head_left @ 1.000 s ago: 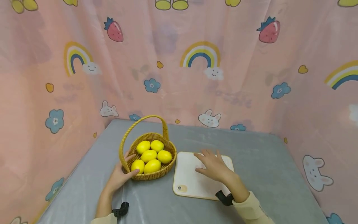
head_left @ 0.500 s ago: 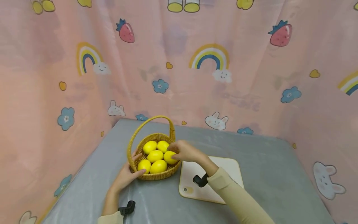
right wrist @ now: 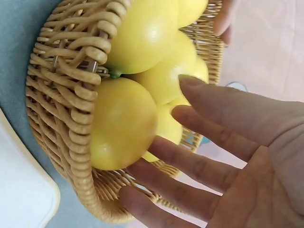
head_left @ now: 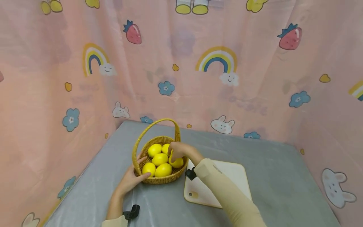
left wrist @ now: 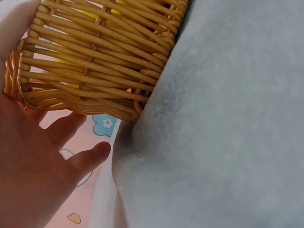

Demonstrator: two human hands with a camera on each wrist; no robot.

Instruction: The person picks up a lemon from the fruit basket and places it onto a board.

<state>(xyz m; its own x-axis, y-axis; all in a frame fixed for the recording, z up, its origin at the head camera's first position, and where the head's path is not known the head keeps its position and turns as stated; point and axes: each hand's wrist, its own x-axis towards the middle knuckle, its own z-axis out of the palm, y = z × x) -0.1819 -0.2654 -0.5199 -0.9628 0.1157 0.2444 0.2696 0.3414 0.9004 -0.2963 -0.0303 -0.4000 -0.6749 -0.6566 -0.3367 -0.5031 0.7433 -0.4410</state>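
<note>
Several yellow lemons (head_left: 163, 170) lie in a wicker basket (head_left: 161, 180) with a tall arched handle. My left hand (head_left: 130, 181) holds the basket's left side, thumb over the front rim and a finger through beside the handle. In the left wrist view, the other fingers (left wrist: 90, 159) spread along the woven wall. My right hand (head_left: 178, 149) reaches down over the basket's right side, beside the rightmost lemon (right wrist: 122, 123). Its fingers are extended in the right wrist view, with fingertips right at that lemon and the thumb apart from it.
A white cutting board (head_left: 229, 179) with a tan edge and a corner hole lies right of the basket, partly under the right forearm. Both are on a grey-covered table (head_left: 272, 176). A pink patterned curtain (head_left: 193, 101) surrounds the table's back and sides.
My right hand has moved left from above the cutting board to the rightmost lemon in the basket. The left hand stays at the basket. The head view has shifted a little.
</note>
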